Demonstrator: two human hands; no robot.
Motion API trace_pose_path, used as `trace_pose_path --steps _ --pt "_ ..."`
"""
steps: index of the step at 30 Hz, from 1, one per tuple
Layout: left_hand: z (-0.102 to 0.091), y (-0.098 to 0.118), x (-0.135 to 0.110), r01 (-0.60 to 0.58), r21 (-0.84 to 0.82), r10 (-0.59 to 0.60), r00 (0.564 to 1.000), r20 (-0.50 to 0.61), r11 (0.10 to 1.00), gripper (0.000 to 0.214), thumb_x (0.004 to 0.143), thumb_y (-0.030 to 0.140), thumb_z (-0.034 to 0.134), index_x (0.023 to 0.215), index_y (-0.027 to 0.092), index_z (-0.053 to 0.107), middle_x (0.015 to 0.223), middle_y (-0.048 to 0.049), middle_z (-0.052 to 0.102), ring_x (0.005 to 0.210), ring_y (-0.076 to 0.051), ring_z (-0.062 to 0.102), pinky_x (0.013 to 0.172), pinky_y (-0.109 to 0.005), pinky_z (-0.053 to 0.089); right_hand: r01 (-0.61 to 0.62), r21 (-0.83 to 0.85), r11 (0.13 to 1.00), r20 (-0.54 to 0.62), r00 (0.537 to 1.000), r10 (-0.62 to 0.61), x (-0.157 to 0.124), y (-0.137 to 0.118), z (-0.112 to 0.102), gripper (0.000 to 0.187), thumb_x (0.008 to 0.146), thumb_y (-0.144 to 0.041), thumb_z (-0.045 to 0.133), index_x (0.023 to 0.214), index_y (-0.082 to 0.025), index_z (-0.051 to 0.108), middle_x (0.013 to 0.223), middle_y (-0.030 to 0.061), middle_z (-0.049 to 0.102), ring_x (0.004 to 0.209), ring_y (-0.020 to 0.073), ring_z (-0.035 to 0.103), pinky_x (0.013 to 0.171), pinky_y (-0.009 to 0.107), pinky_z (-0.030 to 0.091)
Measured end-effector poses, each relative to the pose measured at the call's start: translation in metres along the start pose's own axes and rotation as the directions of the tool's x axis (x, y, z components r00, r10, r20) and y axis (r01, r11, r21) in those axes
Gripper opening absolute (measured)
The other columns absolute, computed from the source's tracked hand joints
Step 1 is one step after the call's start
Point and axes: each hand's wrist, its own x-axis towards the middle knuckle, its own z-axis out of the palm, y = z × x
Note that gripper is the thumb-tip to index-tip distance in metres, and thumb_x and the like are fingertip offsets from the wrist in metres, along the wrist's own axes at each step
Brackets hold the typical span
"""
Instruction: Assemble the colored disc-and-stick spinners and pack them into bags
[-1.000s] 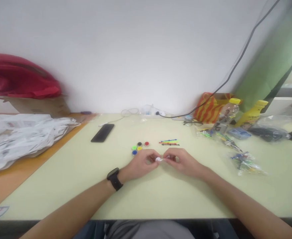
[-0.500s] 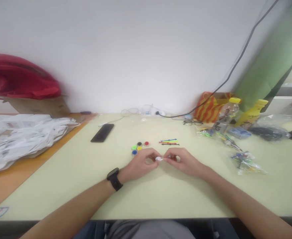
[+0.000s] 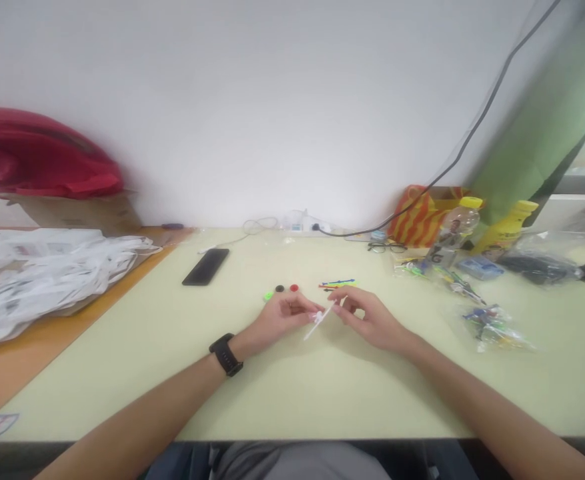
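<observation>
So the hands have shifted up the table [image 3: 322, 400] a bit since a second ago. Before, they were bunched together around a small white cap; now a thin white stick [image 3: 314, 328] shows between them, slanting down toward the person. Looks like the cap [image 3: 317, 315] sits on the stick partway along, though it's pretty blurry.

The left hand [image 3: 282, 317] has its fingertips pinched on the cap and the rest curled in. The right hand [image 3: 367, 317] nips the stick's top end between thumb and forefinger, other fingers loose. All of it hangs just above the table, dead centre.

Just behind are the green [image 3: 268, 295], black [image 3: 279, 289] and red caps [image 3: 294, 288]; the yellow and blue ones are now hidden by the left hand. The coloured sticks [image 3: 340, 285] lie right behind the right hand. The phone [image 3: 205, 267] and the bags of parts [image 3: 492, 327] are well apart, so nothing's crowding the hands.
</observation>
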Motion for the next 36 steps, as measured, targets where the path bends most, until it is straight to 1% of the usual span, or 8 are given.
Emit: trace_pose_path --steps 2,7,12,15,18,23,29,36 --pt "-0.001 -0.002 0.000 0.015 -0.033 -0.016 0.999 -0.030 0.999 0.022 0.087 0.033 0.082 0.098 0.016 0.074 0.105 -0.0093 0.076 0.100 -0.021 0.071 0.099 -0.038 0.053 0.043 -0.044 0.998 -0.078 0.996 -0.046 -0.001 0.002 0.000 0.027 0.103 -0.035 0.055 0.127 -0.025 0.061 0.111 0.0079 0.065 0.078 0.0168 0.059 0.073 0.033 0.051" --pt "-0.003 -0.006 0.001 0.046 -0.073 -0.052 0.995 -0.088 0.996 0.028 0.085 0.033 0.084 0.106 0.017 0.075 0.103 -0.0067 0.072 0.099 -0.020 0.069 0.097 -0.037 0.054 0.057 -0.062 0.996 -0.056 0.997 -0.061 -0.005 0.003 0.001 0.033 0.107 -0.034 0.047 0.138 -0.027 0.054 0.083 0.0004 0.055 0.071 0.0166 0.052 0.070 0.031 0.048" --pt "-0.005 -0.010 0.003 0.056 -0.071 -0.064 0.991 -0.118 0.996 0.028 0.083 0.033 0.086 0.104 0.016 0.077 0.101 -0.0067 0.073 0.096 -0.020 0.070 0.096 -0.038 0.055 0.035 0.050 0.998 -0.045 0.998 -0.033 -0.008 0.006 0.004 0.054 0.109 -0.041 0.039 0.160 -0.030 0.022 0.101 0.0030 0.056 0.076 0.0166 0.053 0.075 0.032 0.048" --pt "-0.005 -0.010 0.002 0.050 -0.069 -0.058 0.991 -0.121 0.996 0.028 0.083 0.033 0.085 0.104 0.017 0.078 0.102 -0.0064 0.072 0.098 -0.021 0.070 0.097 -0.039 0.056 -0.025 0.111 0.993 0.053 0.998 0.019 -0.007 0.008 0.000 0.039 0.110 -0.046 0.034 0.113 -0.021 0.065 0.082 0.0017 0.056 0.069 0.0163 0.050 0.070 0.032 0.045" --pt "-0.004 -0.009 0.001 0.047 -0.075 -0.056 0.991 -0.125 0.996 0.027 0.083 0.033 0.085 0.104 0.017 0.078 0.105 -0.0062 0.072 0.098 -0.021 0.070 0.099 -0.040 0.056 -0.046 0.171 0.984 0.121 0.992 0.026 -0.006 0.006 -0.005 0.058 0.110 -0.048 0.032 0.063 -0.020 0.052 0.060 -0.0007 0.043 0.058 0.0151 0.041 0.061 0.032 0.038" --pt "-0.002 -0.010 0.001 0.053 -0.086 -0.062 0.992 -0.106 0.995 0.028 0.082 0.033 0.086 0.103 0.017 0.078 0.101 -0.0074 0.074 0.099 -0.022 0.071 0.098 -0.040 0.055 -0.014 0.081 0.997 0.029 0.999 0.012 -0.005 0.000 -0.001 0.030 0.102 -0.047 0.054 0.093 -0.021 0.063 0.084 0.0013 0.055 0.069 0.0150 0.047 0.062 0.029 0.038" --pt "-0.003 -0.009 0.002 0.039 -0.053 -0.047 0.987 -0.157 0.998 0.027 0.082 0.034 0.086 0.102 0.017 0.077 0.102 -0.0063 0.072 0.097 -0.021 0.070 0.096 -0.039 0.056 -0.021 0.101 0.995 0.087 0.996 0.012 -0.003 0.008 0.000 0.064 0.108 -0.051 0.038 0.054 -0.020 0.047 0.057 0.0003 0.047 0.056 0.0137 0.044 0.059 0.030 0.037" --pt "-0.001 -0.005 0.001 0.051 -0.017 -0.053 0.993 -0.108 0.999 0.029 0.084 0.037 0.084 0.103 0.016 0.076 0.100 -0.0076 0.072 0.095 -0.020 0.069 0.095 -0.037 0.055 -0.089 0.055 0.995 0.057 0.995 0.086 0.000 0.003 0.005 0.032 0.099 -0.047 0.060 0.084 -0.020 0.062 0.069 -0.0016 0.053 0.063 0.0137 0.045 0.057 0.027 0.036"
